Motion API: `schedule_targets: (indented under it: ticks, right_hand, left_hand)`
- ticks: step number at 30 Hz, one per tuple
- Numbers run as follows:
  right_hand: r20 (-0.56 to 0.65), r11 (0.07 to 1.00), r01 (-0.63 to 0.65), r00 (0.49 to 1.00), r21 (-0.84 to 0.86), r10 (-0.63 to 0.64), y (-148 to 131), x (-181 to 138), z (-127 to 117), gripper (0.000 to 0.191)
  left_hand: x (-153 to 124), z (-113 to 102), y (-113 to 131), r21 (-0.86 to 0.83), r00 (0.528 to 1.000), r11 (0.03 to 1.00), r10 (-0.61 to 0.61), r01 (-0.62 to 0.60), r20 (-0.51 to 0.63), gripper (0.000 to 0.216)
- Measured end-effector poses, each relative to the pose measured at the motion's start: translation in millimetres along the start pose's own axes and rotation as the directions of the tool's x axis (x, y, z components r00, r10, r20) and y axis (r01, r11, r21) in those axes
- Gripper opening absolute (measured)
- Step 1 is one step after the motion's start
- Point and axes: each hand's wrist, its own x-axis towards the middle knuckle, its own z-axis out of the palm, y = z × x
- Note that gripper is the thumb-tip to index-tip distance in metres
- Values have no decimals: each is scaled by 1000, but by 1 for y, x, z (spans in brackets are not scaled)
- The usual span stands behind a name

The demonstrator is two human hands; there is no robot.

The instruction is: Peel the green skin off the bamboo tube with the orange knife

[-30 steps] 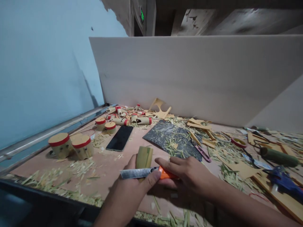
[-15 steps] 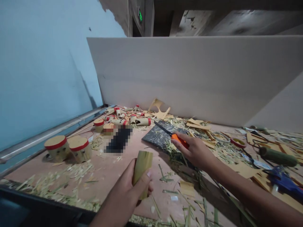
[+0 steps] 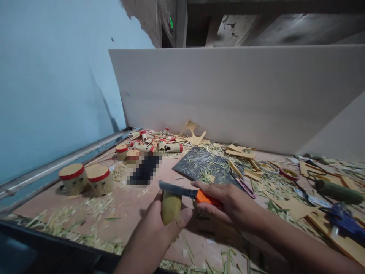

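A short piece of bamboo [image 3: 171, 208] stands up in my left hand [image 3: 161, 224], with the fingers wrapped round it. My right hand [image 3: 228, 203] is closed on the orange handle of a utility knife [image 3: 182, 190]. Its grey blade lies across the top end of the bamboo, pointing left; whether it bites into the bamboo I cannot tell. Beyond my hands a dark cutting mat [image 3: 189, 163] lies strewn with shavings. A pink-handled tool [image 3: 246, 187] rests at the mat's right edge.
Red-banded bamboo cylinders [image 3: 72, 179] stand at the left, with several smaller bamboo pieces [image 3: 172, 147] behind. At the right lie a green bamboo tube [image 3: 339, 191], a blue glue gun [image 3: 346, 220] and a tape roll [image 3: 289, 174]. A white partition [image 3: 228, 95] closes the back.
My right hand has brought the knife left and down from over the mat to the top of the bamboo. The bamboo has tilted slightly in my left hand.
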Motion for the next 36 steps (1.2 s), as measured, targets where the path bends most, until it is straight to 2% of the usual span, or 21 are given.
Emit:
schedule_targets:
  ticks: [4, 8, 10, 11, 12, 14, 15, 20, 24, 27, 30, 33, 36]
  right_hand:
    - [83, 999, 36, 996, 9, -36, -12, -1, 6, 59]
    - [45, 995, -19, 999, -102, 24, -9, 0, 8, 60]
    - [-75, 976, -157, 986, -152, 147, 5, 3, 3, 57]
    - [-178, 949, -265, 956, -169, 235, 14, 6, -2, 56]
    - [-297, 894, -404, 893, -194, 339, 23, 8, -6, 56]
    - [-422, 842, -487, 831, -234, 363, 36, 12, -12, 61]
    - [-434, 854, -475, 829, -212, 353, 39, 14, -13, 62]
    - [-245, 959, -268, 939, -87, 240, 26, 10, -4, 58]
    - [-193, 984, -178, 965, 7, 176, 15, 2, -4, 57]
    - [-65, 992, -97, 993, 82, 102, 7, -1, -6, 56]
    - [43, 988, -66, 997, 141, 60, -6, -2, -4, 57]
    - [58, 990, -63, 997, 129, 56, -13, -4, 1, 58]
    - [2, 995, -90, 996, 45, 90, -1, -1, 3, 59]
  left_hand:
    - [1, 1, -1, 48, 997, 997, 68, -66, -48, 63]
    - [-2, 3, 5, 66, 997, 996, 61, -57, -54, 59]
    - [-5, 5, 9, 108, 996, 992, 70, -64, -58, 58]
    - [-6, 7, 11, 126, 995, 990, 76, -68, -60, 58]
    - [-7, 8, 13, 136, 995, 988, 77, -68, -60, 58]
    - [-8, 10, 16, 118, 998, 992, 53, -49, -34, 56]
    - [-8, 10, 16, 94, 999, 995, 32, -31, -9, 56]
    - [-3, 8, 15, -51, 996, 997, -46, 50, 70, 59]
    - [-1, 3, 14, -61, 990, 995, -69, 77, 125, 64]
    - [1, 1, 11, -24, 989, 998, -60, 64, 136, 68]
    - [1, 2, 6, 47, 994, 997, -60, 56, 94, 72]
    - [-1, 5, 3, 92, 999, 996, -14, 11, 33, 69]
    - [-5, 7, 6, 117, 1000, 993, 4, -5, 14, 65]
